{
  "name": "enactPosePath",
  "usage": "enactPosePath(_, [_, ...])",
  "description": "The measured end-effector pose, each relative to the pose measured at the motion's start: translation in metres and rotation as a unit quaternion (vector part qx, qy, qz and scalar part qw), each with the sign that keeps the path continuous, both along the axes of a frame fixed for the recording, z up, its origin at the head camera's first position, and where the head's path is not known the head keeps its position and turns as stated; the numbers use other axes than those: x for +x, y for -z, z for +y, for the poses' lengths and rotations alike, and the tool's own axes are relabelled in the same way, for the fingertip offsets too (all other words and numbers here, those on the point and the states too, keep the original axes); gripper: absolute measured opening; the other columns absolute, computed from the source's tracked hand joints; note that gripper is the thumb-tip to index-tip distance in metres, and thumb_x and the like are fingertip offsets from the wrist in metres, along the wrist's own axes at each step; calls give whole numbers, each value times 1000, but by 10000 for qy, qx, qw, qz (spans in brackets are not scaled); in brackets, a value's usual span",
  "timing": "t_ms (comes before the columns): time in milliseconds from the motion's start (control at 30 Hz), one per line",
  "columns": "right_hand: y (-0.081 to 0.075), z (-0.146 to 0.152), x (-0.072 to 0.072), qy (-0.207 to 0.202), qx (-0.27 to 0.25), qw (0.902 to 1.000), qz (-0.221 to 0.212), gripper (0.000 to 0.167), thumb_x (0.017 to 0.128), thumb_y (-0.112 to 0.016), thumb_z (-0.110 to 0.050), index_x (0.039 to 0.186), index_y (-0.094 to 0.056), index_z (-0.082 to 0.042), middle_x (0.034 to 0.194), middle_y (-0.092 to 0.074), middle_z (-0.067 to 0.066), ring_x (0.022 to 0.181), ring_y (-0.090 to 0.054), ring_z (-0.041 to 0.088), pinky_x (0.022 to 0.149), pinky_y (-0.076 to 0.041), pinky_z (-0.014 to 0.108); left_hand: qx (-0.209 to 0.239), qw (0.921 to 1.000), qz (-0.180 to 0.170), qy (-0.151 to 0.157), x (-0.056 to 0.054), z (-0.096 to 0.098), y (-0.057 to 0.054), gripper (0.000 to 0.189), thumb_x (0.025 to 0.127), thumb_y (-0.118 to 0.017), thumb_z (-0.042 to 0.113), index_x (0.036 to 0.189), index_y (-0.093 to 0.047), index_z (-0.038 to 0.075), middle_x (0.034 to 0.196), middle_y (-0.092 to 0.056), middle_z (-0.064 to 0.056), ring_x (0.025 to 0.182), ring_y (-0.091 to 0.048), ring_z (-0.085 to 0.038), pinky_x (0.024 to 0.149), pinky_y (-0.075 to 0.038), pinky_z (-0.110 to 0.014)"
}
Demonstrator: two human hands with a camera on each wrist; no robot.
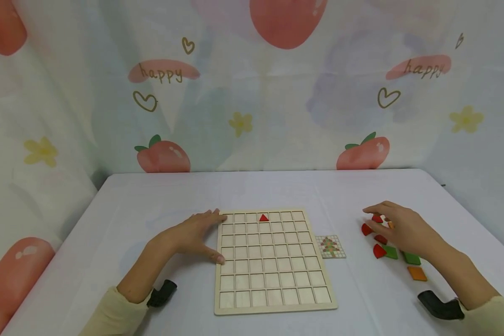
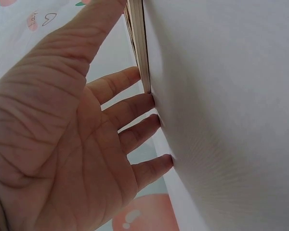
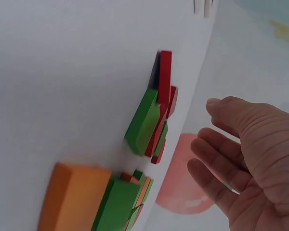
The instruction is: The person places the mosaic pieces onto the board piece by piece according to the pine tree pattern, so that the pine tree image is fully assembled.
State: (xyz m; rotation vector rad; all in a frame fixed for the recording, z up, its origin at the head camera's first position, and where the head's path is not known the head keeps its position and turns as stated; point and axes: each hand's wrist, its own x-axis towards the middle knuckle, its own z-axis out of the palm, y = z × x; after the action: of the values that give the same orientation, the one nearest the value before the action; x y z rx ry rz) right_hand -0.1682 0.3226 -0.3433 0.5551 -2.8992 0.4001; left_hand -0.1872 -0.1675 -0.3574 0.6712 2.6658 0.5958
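Observation:
A wooden grid board (image 1: 277,310) lies flat on the table, with one red triangle tile (image 1: 263,218) in its top row. My left hand (image 1: 193,235) is spread along the board's left edge, thumb and fingertips touching it. In the left wrist view the fingers (image 2: 130,103) reach out along the board's side. Over the loose tiles at the right hovers my right hand (image 1: 407,231), its fingers loosely bent. Nothing shows between thumb and fingers in the right wrist view. Beneath it are red tiles (image 1: 379,251), green tiles (image 3: 144,125) and an orange tile (image 1: 416,273); the hand hides some.
A small card (image 1: 330,247) printed with a tree pattern on a grid sits against the board's right side. White cloth covers the table (image 1: 172,191). A patterned curtain (image 1: 269,93) rises behind it. Black devices (image 1: 162,293) are worn at both wrists.

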Motion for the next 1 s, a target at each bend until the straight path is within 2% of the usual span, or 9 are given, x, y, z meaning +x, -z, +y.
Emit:
enactPosePath(167, [4, 17, -2, 339, 10, 9984, -447, 42, 89, -79, -13, 126, -67, 2, 119, -65, 26, 104, -62, 45, 78, -61, 54, -3, 10000, 42, 33, 0, -1, 0, 108, 70, -92, 50, 157, -41, 11, 166, -30, -19, 155, -23, -38, 124, -20, -59])
enactPosePath(533, [10, 45, -10, 679, 271, 9944, -768, 43, 92, -75, -18, 127, -64, 5, 120, -63, 30, 107, -58, 46, 86, -56, 63, 63, 9999, 41, 108, 0, -1, 0, 107, 71, -92, 49, 157, -40, 9, 165, -30, -19, 154, -23, -39, 124, -19, -58])
enactPosePath(667, [13, 52, -13, 649, 334, 9951, -669, 43, 90, -78, -17, 123, -65, 7, 108, -66, 24, 95, -60, 38, 80, -59, 57, 38, 9999, 68, 126, -1, -1, 1, 108, 71, -92, 49, 156, -41, 9, 165, -30, -19, 154, -24, -38, 124, -19, -58])
enactPosePath(767, [14, 54, -16, 596, 366, 9956, -621, 43, 88, -79, -13, 121, -65, 9, 98, -66, 16, 88, -58, 30, 73, -61, 47, 11, 9999, 89, 120, -1, -1, 1, 108, 71, -92, 49, 156, -41, 8, 165, -30, -20, 154, -24, -38, 124, -19, -58])
enactPosePath(1000, [10, 56, -24, 534, 342, 9935, -941, 39, 90, -75, -8, 122, -63, 9, 95, -63, 11, 84, -55, 26, 60, -54, 26, 18, 9998, 114, 143, -2, -1, 1, 107, 71, -92, 49, 156, -41, 7, 165, -31, -21, 154, -24, -40, 124, -20, -58])
